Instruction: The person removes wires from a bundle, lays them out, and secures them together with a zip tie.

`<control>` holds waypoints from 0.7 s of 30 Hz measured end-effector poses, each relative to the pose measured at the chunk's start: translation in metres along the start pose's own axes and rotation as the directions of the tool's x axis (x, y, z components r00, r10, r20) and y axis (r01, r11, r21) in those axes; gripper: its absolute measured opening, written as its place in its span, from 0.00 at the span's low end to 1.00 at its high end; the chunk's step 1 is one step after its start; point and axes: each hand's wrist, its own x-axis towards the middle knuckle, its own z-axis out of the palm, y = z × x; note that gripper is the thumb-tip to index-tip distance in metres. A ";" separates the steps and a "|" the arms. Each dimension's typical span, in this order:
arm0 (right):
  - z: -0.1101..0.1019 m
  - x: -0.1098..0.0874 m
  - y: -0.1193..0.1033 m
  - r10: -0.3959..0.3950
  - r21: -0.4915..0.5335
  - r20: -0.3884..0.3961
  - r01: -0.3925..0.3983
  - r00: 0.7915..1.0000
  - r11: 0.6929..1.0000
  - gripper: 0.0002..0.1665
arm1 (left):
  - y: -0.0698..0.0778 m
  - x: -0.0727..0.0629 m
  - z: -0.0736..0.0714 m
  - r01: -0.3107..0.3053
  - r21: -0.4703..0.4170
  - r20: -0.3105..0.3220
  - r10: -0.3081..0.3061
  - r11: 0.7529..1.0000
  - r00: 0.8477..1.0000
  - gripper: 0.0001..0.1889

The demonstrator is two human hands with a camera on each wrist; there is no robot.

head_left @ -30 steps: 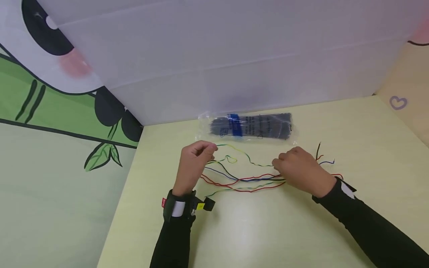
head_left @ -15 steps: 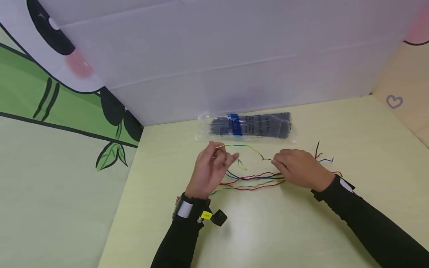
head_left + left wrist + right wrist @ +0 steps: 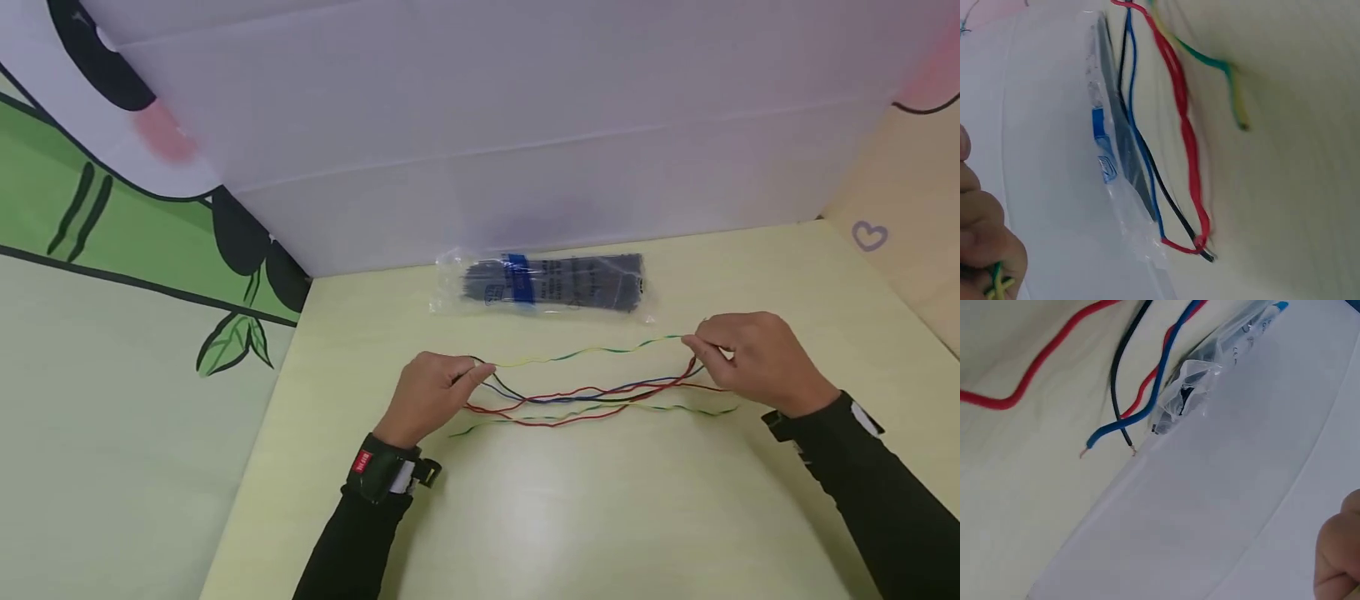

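Observation:
A yellow-green wire [image 3: 585, 354] stretches, slightly wavy, between my two hands above the table. Its left end is pinched by thumb and fingers of my left hand [image 3: 431, 396]; a bit of it shows below the fingers in the left wrist view [image 3: 999, 281]. My right hand [image 3: 761, 362] pinches the other end, higher and to the right. Below lie loose red wires [image 3: 1188, 137], a blue wire [image 3: 1163, 369], a black wire [image 3: 1116, 372] and another yellow-green wire [image 3: 675, 407], running left to right. Bare copper shows at the blue and black ends in the right wrist view.
Behind the wires, a clear plastic bag of dark cable ties [image 3: 555, 282] with a blue band lies near the back wall [image 3: 525, 183]. The pale table [image 3: 540, 517] extends toward me. A painted panel [image 3: 135, 375] stands on the left.
My right hand has moved right, and my left hand has turned over and shifted left and down. The yellow-green wire between them has gone from slack and bent to nearly straight.

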 end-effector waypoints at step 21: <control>-0.014 -0.024 0.014 0.097 0.041 -0.007 -0.097 0.995 0.994 0.28 | -0.022 -0.018 0.000 -0.082 0.375 -0.097 0.127 0.924 0.987 0.16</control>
